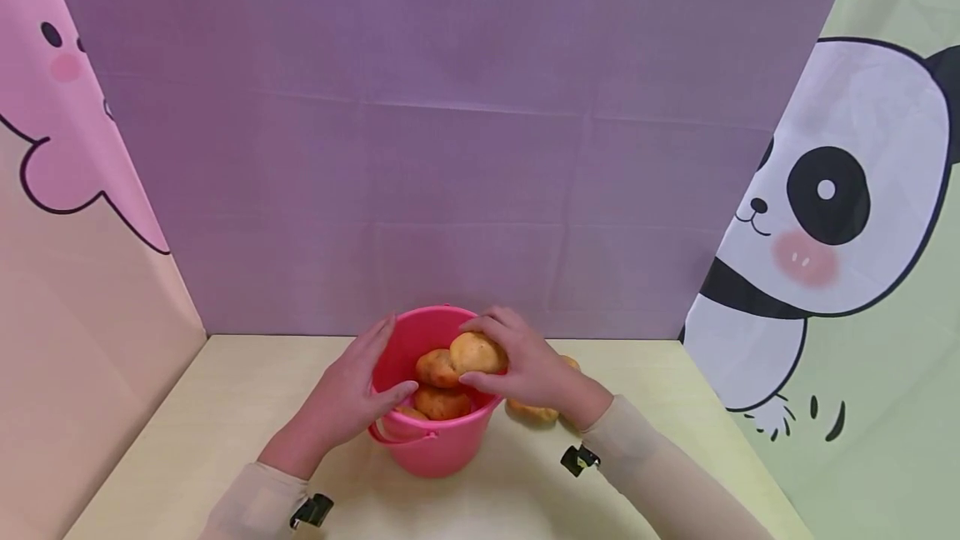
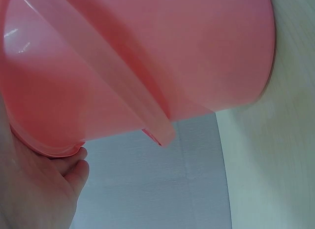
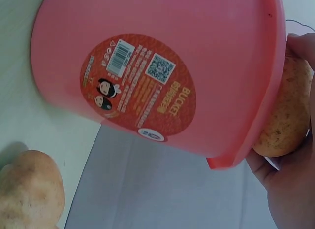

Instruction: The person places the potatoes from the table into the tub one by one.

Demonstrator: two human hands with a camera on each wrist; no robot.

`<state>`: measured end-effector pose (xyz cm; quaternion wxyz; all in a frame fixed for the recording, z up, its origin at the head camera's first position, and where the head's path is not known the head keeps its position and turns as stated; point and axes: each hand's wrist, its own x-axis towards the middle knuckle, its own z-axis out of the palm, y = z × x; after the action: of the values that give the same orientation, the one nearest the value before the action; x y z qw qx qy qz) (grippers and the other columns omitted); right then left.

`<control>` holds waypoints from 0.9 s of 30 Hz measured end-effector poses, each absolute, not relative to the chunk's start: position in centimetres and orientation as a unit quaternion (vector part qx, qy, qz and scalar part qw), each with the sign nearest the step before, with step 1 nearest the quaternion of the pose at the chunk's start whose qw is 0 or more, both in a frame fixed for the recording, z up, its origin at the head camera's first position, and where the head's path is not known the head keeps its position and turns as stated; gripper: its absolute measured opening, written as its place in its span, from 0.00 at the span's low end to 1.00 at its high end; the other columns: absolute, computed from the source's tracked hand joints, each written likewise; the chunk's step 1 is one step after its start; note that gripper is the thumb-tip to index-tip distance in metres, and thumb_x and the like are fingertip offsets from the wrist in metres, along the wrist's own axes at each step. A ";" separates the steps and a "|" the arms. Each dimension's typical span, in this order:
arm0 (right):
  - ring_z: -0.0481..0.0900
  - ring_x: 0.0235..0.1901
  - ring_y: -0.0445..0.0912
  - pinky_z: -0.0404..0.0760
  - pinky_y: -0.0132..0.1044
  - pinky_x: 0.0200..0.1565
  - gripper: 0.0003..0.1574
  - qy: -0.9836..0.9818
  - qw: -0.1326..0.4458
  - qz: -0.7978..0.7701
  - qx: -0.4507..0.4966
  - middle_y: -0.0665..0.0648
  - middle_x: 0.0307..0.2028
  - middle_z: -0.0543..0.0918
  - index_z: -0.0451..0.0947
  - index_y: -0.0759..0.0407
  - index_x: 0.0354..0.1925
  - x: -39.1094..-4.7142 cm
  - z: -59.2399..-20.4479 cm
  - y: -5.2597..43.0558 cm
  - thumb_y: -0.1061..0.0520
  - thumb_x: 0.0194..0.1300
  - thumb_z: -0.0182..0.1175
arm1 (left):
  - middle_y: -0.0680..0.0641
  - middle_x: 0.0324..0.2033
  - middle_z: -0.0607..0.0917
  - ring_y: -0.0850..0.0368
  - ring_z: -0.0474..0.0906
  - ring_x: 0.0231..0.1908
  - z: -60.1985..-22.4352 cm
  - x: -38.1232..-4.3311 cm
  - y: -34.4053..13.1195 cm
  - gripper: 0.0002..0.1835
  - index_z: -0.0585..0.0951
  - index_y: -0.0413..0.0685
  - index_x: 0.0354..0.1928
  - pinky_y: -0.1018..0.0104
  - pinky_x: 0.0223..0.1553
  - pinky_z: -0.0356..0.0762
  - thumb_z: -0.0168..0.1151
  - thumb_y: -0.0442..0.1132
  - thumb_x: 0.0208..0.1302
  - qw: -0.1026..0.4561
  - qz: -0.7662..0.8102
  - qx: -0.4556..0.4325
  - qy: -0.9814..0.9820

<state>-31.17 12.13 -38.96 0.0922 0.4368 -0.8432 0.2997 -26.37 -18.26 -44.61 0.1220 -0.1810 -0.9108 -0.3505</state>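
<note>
Purple cloth (image 1: 480, 148) hangs behind the pink bucket (image 1: 438, 455) on a pale table (image 1: 240, 390). Head view: the left hand (image 1: 337, 402) grips the bucket's left rim; the right hand (image 1: 531, 367) clasps a potato (image 1: 477, 352) at its mouth, not yet let go. Several inside potatoes (image 1: 442, 403) are already in; loose potatoes (image 1: 534, 412) lie right of the bucket. Left wrist: fingers (image 2: 78, 176) curl at the bucket's rim. Right wrist: one loose potato (image 3: 32, 192) rests apart from the bucket.

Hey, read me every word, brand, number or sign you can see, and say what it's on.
"BUCKET", on the red oval label of the pink bucket.
QR code and barcode, same label.
Its remaining print, and the white oval mark: too small or blurred to read.
</note>
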 end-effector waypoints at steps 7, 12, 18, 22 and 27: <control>0.74 0.62 0.43 0.88 0.38 0.55 0.37 -0.847 0.067 0.287 0.443 0.46 0.62 0.77 0.79 0.45 0.69 -31.0 -38.9 11.5 0.43 0.66 0.79 | 0.38 0.85 0.61 0.31 0.62 0.80 -44.7 -26.4 -18.2 0.63 0.56 0.45 0.89 0.36 0.55 0.89 0.79 0.64 0.63 0.123 -0.352 -0.183 -0.910; 0.74 0.66 0.44 0.87 0.39 0.57 0.36 -0.850 0.055 0.278 0.445 0.47 0.67 0.77 0.80 0.46 0.69 -31.0 -38.7 11.0 0.43 0.67 0.78 | 0.38 0.85 0.61 0.31 0.62 0.80 -44.7 -26.4 -18.2 0.62 0.56 0.45 0.89 0.35 0.56 0.88 0.79 0.64 0.63 0.125 -0.351 -0.184 -0.910; 0.73 0.67 0.44 0.87 0.37 0.57 0.37 -0.851 0.046 0.269 0.450 0.47 0.68 0.76 0.79 0.45 0.69 -31.1 -38.7 10.4 0.42 0.67 0.79 | 0.37 0.85 0.62 0.30 0.62 0.80 -44.6 -26.4 -18.3 0.61 0.56 0.43 0.89 0.33 0.58 0.87 0.77 0.64 0.65 0.132 -0.345 -0.189 -0.910; 0.74 0.67 0.43 0.87 0.36 0.56 0.37 -0.848 0.046 0.262 0.459 0.46 0.67 0.77 0.79 0.46 0.69 -31.3 -38.8 10.2 0.42 0.67 0.79 | 0.38 0.85 0.61 0.30 0.62 0.79 -44.6 -26.4 -18.3 0.62 0.55 0.45 0.89 0.35 0.56 0.88 0.78 0.63 0.64 0.126 -0.347 -0.186 -0.911; 0.75 0.66 0.43 0.86 0.37 0.59 0.37 -0.846 0.044 0.253 0.468 0.47 0.66 0.78 0.80 0.49 0.69 -31.4 -39.0 10.1 0.43 0.67 0.79 | 0.38 0.85 0.61 0.31 0.63 0.79 -44.5 -26.3 -18.3 0.63 0.55 0.46 0.89 0.37 0.55 0.89 0.79 0.64 0.63 0.119 -0.350 -0.181 -0.911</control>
<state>-31.37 10.10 -39.05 0.0443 0.4682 -0.8456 0.2527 -26.29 -18.31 -44.49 0.1187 -0.1813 -0.9114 -0.3499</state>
